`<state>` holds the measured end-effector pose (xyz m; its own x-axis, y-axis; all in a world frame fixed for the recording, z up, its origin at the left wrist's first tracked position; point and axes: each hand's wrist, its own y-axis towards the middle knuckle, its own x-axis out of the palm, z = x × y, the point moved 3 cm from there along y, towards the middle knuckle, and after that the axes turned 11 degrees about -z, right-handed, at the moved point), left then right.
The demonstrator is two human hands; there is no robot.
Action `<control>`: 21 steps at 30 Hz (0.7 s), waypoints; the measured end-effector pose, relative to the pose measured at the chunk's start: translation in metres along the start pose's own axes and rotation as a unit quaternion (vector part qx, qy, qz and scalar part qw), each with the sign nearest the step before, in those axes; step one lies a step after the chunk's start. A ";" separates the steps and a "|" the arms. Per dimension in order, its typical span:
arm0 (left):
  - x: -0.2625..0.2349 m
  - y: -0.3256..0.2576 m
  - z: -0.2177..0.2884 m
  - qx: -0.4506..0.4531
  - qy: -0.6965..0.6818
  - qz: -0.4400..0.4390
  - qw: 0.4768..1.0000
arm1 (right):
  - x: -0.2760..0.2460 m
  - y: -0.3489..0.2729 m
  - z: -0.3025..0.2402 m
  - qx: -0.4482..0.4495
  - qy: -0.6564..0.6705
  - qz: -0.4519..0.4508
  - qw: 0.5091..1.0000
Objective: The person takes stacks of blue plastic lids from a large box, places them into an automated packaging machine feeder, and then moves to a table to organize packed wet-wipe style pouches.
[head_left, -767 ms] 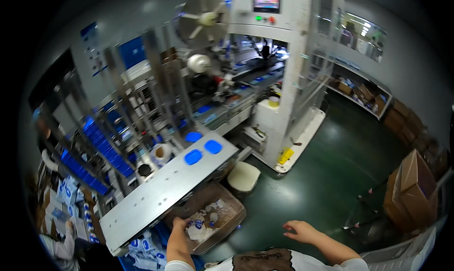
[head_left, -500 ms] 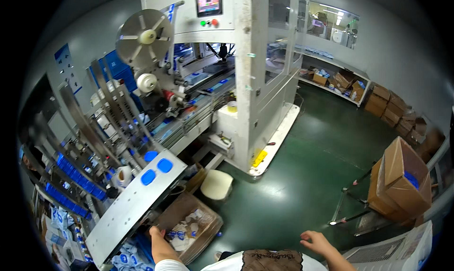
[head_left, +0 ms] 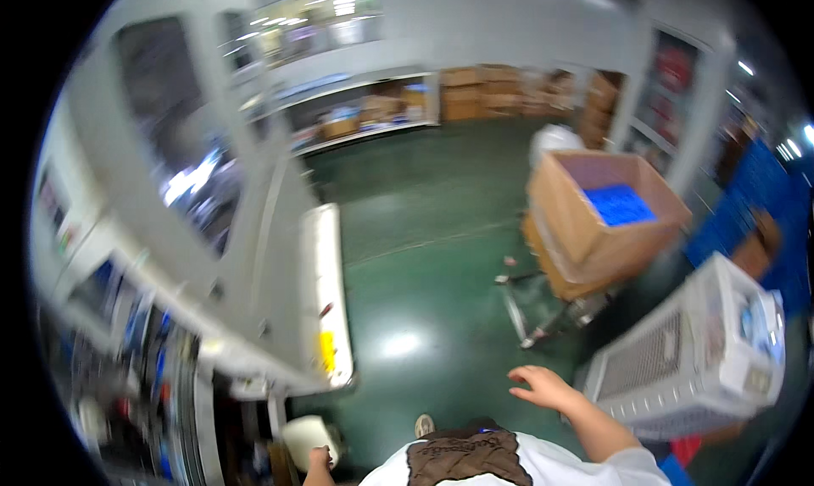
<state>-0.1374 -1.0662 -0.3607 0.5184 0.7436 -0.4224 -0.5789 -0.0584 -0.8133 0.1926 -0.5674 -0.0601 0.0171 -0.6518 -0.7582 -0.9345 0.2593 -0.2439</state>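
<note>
My right hand [head_left: 543, 389] is held out over the green floor with its fingers apart and nothing in it. Closest to it are a grey plastic crate-like unit [head_left: 653, 363] with a vented side and the foot of a wheeled metal stand [head_left: 517, 316]. Low in the view, my left hand [head_left: 320, 457] passes in front of a cream stool [head_left: 301, 439]. Its fingers are too small and smeared to read. On the stand sits an open cardboard box [head_left: 564, 219] with blue pieces [head_left: 619, 205] inside.
A tall white machine [head_left: 254, 257] with windows fills the left, its pale base [head_left: 326, 266] jutting onto the floor. Along the back wall stand a shelf [head_left: 365, 134] of cartons and stacked cardboard boxes [head_left: 483, 92]. Blue sheeting [head_left: 746, 206] hangs at the right.
My view has swung right, from the machine's front toward the box on the stand. The left hand has come away from the carton of scraps. The right hand remains open.
</note>
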 end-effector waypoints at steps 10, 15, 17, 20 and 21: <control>0.351 -0.108 0.475 0.363 0.132 -0.313 0.868 | -0.081 -0.030 0.084 0.180 0.049 0.268 0.945; 0.472 -0.271 0.581 0.583 0.158 -0.418 0.679 | -0.142 -0.021 0.133 0.199 0.053 0.437 0.875; 0.510 -0.341 0.608 0.644 0.162 -0.447 0.599 | -0.177 -0.013 0.147 0.208 0.014 0.485 0.849; 0.553 -0.429 0.652 0.695 0.229 -0.425 0.532 | -0.226 0.012 0.163 0.193 -0.054 0.511 0.836; 0.571 -0.453 0.664 0.720 0.236 -0.441 0.482 | -0.239 0.020 0.169 0.183 -0.080 0.513 0.835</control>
<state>0.0027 -0.1728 0.0321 0.8512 -0.1969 -0.4865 0.3361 0.9164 0.2172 0.2300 -0.2865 0.0139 -0.6513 0.1439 -0.7450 -0.3148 0.8421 0.4379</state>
